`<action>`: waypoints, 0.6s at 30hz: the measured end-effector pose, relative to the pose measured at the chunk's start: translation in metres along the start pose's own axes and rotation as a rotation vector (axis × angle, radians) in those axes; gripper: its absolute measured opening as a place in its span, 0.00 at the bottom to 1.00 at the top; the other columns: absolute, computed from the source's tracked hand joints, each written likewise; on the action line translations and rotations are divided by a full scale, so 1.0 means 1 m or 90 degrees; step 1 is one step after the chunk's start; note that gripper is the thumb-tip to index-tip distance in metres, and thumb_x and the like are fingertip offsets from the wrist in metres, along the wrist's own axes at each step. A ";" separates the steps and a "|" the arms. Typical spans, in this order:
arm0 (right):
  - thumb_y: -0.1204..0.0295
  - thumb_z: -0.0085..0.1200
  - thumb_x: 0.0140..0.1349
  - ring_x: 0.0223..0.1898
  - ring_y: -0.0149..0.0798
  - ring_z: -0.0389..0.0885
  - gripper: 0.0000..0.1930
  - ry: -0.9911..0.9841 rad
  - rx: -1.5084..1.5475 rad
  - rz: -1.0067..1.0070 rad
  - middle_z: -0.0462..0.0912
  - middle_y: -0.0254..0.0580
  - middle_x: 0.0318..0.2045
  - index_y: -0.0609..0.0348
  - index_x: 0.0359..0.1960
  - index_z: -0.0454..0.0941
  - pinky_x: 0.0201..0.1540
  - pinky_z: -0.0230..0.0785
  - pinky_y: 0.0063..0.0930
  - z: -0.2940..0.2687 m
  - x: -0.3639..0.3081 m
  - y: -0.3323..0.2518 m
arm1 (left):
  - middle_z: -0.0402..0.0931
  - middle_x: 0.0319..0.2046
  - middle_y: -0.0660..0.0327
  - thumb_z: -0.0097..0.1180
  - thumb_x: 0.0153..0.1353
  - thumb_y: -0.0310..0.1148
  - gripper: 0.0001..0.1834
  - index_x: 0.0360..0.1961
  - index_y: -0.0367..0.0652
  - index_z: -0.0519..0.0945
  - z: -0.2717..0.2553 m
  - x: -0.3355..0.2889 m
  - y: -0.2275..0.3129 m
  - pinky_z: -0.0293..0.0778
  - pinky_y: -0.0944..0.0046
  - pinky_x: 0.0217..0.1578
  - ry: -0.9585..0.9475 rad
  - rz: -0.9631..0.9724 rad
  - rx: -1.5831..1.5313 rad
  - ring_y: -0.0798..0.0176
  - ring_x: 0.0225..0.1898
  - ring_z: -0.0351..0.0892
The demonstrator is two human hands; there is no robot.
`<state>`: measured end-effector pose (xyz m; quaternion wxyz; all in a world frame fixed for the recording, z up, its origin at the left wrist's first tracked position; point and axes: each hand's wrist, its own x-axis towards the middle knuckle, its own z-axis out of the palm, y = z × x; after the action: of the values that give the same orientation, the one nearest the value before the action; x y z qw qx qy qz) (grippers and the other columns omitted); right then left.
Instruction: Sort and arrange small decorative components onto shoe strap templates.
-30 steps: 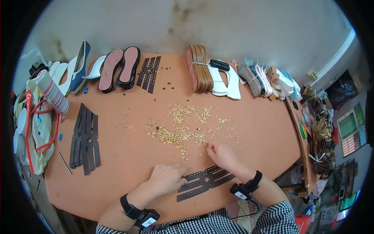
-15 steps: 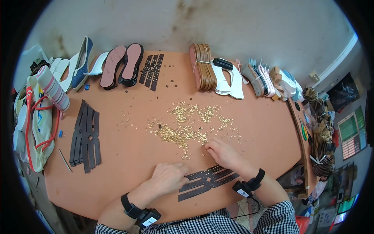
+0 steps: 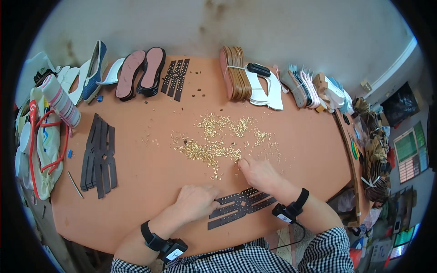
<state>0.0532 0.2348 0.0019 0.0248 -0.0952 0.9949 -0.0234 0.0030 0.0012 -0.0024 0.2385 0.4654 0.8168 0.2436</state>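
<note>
A dark slotted strap piece (image 3: 245, 203), dotted with rows of small gold studs, lies on the table close in front of me. My left hand (image 3: 196, 201) is closed at its left end, the fingers curled over the edge of one strap. Beyond the piece, my right hand (image 3: 260, 175) has thumb and forefinger together at the near right fringe of a scatter of small gold studs (image 3: 200, 152). Whatever may be between those fingertips is too small to make out.
To the left lie dark strap pieces (image 3: 98, 154) in a stack, beside a metal rod (image 3: 75, 184). Along the wall stand pink-topped soles (image 3: 152, 68), a studded strap piece (image 3: 175, 79), a bundle of brown soles (image 3: 236, 75) and white cut-outs (image 3: 275, 93). A red-handled bag (image 3: 48, 154) sits far left.
The whole view has shifted a little, so the table sits slightly higher. My right hand has edged slightly left by the studs. My left hand stays at the strap piece.
</note>
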 end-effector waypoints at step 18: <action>0.74 0.52 0.57 0.30 0.52 0.78 0.06 0.027 0.211 0.159 0.75 0.47 0.33 0.59 0.34 0.70 0.32 0.72 0.43 0.004 -0.084 -0.038 | 0.78 0.32 0.57 0.59 0.52 0.39 0.13 0.33 0.41 0.77 0.002 -0.001 -0.002 0.74 0.51 0.34 0.034 0.025 0.010 0.50 0.36 0.80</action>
<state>0.1428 0.2137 0.0038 0.0217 0.0346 0.9818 -0.1856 0.0030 0.0001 -0.0050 0.2083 0.4768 0.8153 0.2539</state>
